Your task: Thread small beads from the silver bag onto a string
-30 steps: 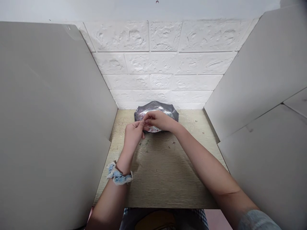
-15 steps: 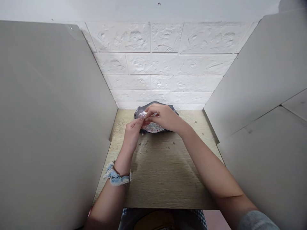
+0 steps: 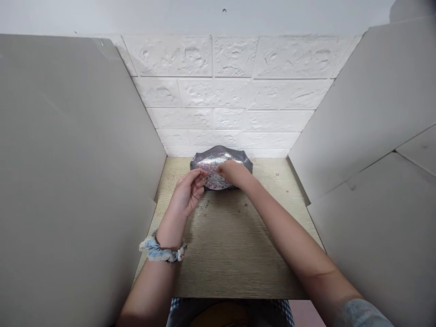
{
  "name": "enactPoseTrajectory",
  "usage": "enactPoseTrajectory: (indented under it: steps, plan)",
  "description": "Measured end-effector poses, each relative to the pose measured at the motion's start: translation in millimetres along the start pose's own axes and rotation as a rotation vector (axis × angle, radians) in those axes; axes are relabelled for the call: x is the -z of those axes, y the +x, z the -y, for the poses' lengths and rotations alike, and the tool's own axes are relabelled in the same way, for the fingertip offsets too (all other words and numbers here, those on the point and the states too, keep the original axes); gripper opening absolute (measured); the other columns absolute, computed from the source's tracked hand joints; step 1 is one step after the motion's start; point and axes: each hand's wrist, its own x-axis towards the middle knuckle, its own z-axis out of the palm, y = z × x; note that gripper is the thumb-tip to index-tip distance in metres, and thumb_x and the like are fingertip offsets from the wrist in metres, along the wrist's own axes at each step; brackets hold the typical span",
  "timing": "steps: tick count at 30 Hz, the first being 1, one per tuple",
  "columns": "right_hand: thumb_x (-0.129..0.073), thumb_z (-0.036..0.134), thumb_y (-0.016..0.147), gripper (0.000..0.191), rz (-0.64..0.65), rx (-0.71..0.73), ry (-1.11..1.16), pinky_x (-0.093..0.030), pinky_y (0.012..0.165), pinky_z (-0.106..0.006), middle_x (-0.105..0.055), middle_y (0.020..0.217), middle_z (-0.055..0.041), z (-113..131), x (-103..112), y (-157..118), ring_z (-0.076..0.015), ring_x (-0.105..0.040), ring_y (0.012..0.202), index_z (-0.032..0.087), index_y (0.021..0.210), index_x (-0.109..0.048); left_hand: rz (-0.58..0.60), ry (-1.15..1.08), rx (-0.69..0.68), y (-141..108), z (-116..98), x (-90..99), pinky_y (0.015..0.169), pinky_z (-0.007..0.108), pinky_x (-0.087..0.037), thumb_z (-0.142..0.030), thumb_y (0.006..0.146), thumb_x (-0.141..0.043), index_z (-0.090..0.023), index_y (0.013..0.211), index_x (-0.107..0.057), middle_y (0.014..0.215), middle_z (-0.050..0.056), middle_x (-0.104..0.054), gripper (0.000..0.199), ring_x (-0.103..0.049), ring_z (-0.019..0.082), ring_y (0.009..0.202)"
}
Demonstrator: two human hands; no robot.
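An open dark pouch with a shiny silvery lining (image 3: 221, 156) stands at the back of the table, against the wall. Many small multicoloured beads (image 3: 218, 181) fill its lower part. At the pouch's left front edge is my left hand (image 3: 189, 190), palm turned inward and fingers curled, thumb and fingertips near each other; anything between them is too small to make out. My right hand (image 3: 235, 173) reaches over the beads from the right, its fingers bent together and their tips at the beads, partly hidden. A blue and white scrunchie (image 3: 161, 250) circles my left wrist.
A few loose beads (image 3: 207, 205) lie on the wooden table (image 3: 235, 254) in front of the pouch, others near its right edge. Grey panels (image 3: 78, 172) rise on both sides, and a white brick-patterned wall (image 3: 228, 93) closes off the back.
My hands were together at the pouch's left side and have come apart. The right one has moved right and down to the beads; the left has loosened its pinch and turned slightly.
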Motion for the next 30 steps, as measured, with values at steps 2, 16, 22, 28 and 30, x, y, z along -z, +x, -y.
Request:
enactPoseTrajectory:
  steps: [2,16,22,28,30]
  plan:
    - [-0.043,0.012,0.075,0.022,0.075,-0.023,-0.097,-0.038,0.063,-0.028,-0.061,0.089,-0.0107,1,-7,2,-0.0198,-0.055,0.078,0.014,0.086,-0.063,0.007,-0.018,0.095,0,0,-0.1,0.028,0.009,-0.016,-0.018,0.061,-0.062,-0.01,0.065,-0.053,0.061,-0.001,-0.051,0.013,-0.031,-0.002,0.039]
    - [-0.035,0.013,0.08,0.027,0.0,0.09,-0.088,-0.039,0.064,-0.026,-0.055,0.094,-0.0085,5,-25,2,-0.0176,-0.054,0.081,0.018,0.094,-0.057,-0.025,0.279,-0.029,2,11,2.0,0.029,0.012,-0.011,-0.029,0.064,-0.062,-0.012,0.077,-0.056,0.052,-0.007,-0.034,0.022,-0.023,-0.001,0.035]
    - [-0.035,0.016,0.083,0.021,-0.075,0.146,-0.11,-0.04,0.066,-0.025,-0.053,0.091,-0.0081,11,-29,4,-0.0158,-0.052,0.078,0.015,0.086,-0.056,-0.035,0.078,0.04,2,8,3.9,0.028,0.012,-0.011,-0.025,0.063,-0.064,-0.013,0.078,-0.054,0.05,-0.009,-0.027,0.021,-0.021,-0.001,0.035]
    - [-0.035,0.016,0.084,0.022,-0.079,0.157,-0.164,-0.041,0.064,-0.027,-0.051,0.096,-0.0113,18,-35,1,-0.0193,-0.051,0.084,0.014,0.088,-0.056,-0.054,0.027,0.04,2,4,3.6,0.028,0.012,-0.011,-0.023,0.062,-0.064,-0.014,0.077,-0.053,0.048,-0.01,-0.024,0.021,-0.019,0.0,0.034]
    - [-0.035,0.016,0.084,0.022,-0.069,0.158,-0.157,-0.04,0.064,-0.027,-0.05,0.096,-0.0116,18,-37,1,-0.0196,-0.051,0.083,0.013,0.086,-0.056,-0.052,0.04,0.029,1,4,3.4,0.028,0.012,-0.011,-0.024,0.063,-0.064,-0.014,0.077,-0.053,0.048,-0.01,-0.023,0.021,-0.019,0.0,0.034]
